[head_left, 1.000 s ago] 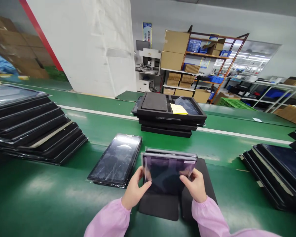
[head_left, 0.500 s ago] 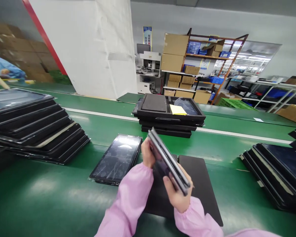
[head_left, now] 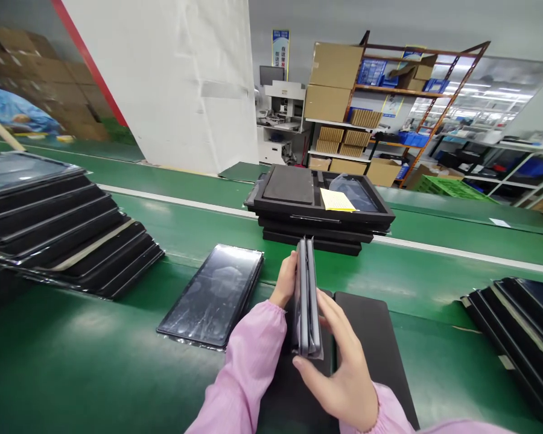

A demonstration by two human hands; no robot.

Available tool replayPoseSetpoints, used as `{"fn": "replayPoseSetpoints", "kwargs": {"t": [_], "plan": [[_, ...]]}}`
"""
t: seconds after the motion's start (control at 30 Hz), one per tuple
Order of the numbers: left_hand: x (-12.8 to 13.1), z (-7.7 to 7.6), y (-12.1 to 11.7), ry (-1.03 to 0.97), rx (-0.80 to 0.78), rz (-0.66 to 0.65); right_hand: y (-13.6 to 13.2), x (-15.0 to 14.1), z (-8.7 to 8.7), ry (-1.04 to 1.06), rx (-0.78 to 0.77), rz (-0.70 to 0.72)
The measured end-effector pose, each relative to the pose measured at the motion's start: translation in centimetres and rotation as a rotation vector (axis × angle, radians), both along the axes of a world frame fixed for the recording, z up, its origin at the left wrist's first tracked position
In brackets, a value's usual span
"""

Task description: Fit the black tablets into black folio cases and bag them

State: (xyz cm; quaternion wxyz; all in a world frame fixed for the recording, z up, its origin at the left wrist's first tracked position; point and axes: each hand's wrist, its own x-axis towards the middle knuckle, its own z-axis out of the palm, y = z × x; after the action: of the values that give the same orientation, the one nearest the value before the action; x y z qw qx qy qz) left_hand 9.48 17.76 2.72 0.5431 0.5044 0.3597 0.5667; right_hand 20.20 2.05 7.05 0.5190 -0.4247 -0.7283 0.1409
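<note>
My left hand point(head_left: 288, 278) grips two film-wrapped tablets point(head_left: 304, 301) on edge, nearer me than the black foam trays point(head_left: 294, 211); my right hand point(head_left: 347, 371) curves, half-spread, round their near end. So loosely braced, one could slide and drop.

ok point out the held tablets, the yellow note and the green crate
held tablets point(head_left: 303, 298), head view, edge of the left one
yellow note point(head_left: 338, 200), head view, middle of sheet
green crate point(head_left: 455, 188), head view, upper side

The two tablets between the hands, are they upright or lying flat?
Upright: the tablets show their narrow edges side by side, between the left hand and right hand.
</note>
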Motion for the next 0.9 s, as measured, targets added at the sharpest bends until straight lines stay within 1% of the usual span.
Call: {"fn": "replayPoseSetpoints", "kwargs": {"t": [0.13,0.33,0.4,0.47,0.6,0.67,0.9], "plan": [[0.3,0.1,-0.1,-0.022,0.012,-0.014,0.1,0.6,0.4,0.022,-0.012,0.01],[0.1,0.4,-0.4,-0.01,0.017,-0.008,-0.3,1.8,1.5,0.065,0.007,0.129],[0.0,0.7,-0.7,-0.004,0.025,0.005,-0.6,1.9,1.7,0.066,0.012,0.144],[0.0,1.0,-1.0,0.005,0.029,0.027,-0.9,1.6,1.7,0.075,0.018,0.125],[0.2,1.7,-1.5,0.021,0.04,0.077,-1.8,0.7,1.3,0.122,-0.012,0.004],[0.2,1.9,-1.7,0.019,0.043,0.086,-2.1,0.4,1.3,0.119,-0.022,-0.031],[0.1,2.2,-1.8,-0.018,0.008,0.064,-2.1,0.6,1.7,0.06,-0.014,-0.003]]}}
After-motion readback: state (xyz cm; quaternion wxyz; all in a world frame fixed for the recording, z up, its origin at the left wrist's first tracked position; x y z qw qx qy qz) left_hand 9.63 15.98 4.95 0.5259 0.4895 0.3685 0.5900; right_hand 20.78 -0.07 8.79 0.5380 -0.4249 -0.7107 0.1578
